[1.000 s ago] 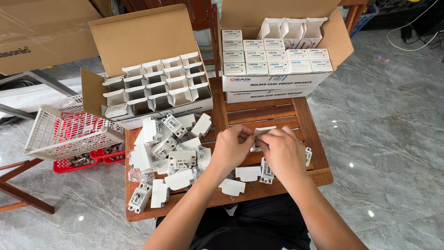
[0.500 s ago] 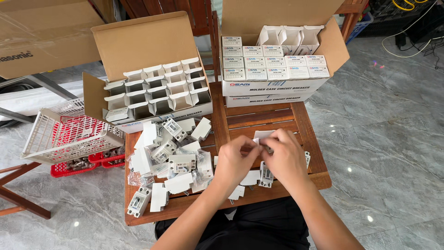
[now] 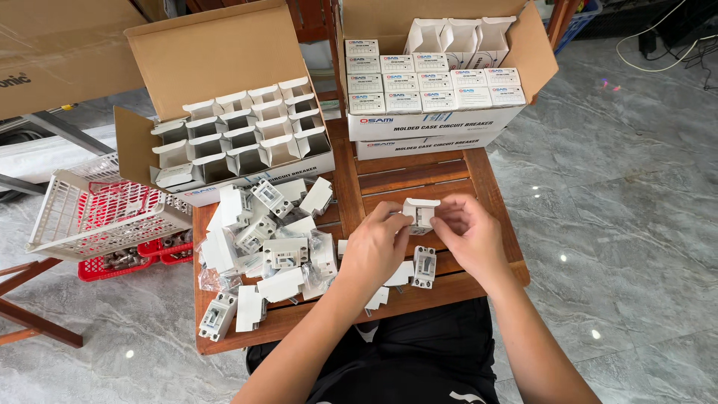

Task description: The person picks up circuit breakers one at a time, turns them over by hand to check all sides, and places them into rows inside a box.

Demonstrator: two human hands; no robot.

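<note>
Both of my hands hold one small white carton (image 3: 419, 212) above the wooden slatted table (image 3: 419, 176). My left hand (image 3: 376, 247) grips its left side and my right hand (image 3: 464, 233) pinches its right side and open flap. A white circuit breaker (image 3: 424, 265) lies on the table just below the carton, between my wrists. A heap of loose breakers and small cartons (image 3: 269, 239) covers the table's left half.
An open cardboard box of empty small cartons (image 3: 239, 138) stands at the back left. A second box with closed small cartons (image 3: 430, 82) stands at the back right. A white wire basket (image 3: 90, 213) over a red crate (image 3: 112, 263) sits left of the table.
My hands have kept working the small carton in place above the table. The view has shifted slightly; the piles and boxes stay where they were.
</note>
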